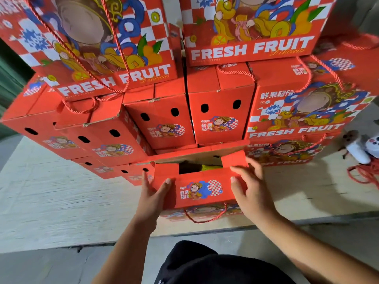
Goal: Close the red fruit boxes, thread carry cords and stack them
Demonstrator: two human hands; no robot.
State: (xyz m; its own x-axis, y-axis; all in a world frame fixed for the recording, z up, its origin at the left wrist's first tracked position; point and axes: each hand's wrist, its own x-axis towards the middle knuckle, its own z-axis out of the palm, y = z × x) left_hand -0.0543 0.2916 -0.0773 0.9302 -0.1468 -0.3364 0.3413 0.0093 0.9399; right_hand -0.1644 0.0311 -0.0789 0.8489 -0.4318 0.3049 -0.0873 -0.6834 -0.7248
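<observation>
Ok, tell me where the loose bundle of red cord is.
Head view, far right: the red cord bundle lies on the wooden board, beside the stacked fruit boxes.

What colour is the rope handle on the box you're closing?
Red, the same as the box. The rope handle shows best in the head view.

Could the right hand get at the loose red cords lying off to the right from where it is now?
Probably yes: the right hand rests on the open box, and bare board lies between it and the loose cords.

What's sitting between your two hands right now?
In the head view, the open red box lies between the left hand and the right hand, its top flaps still partly open. A carry cord hangs below it.
</observation>
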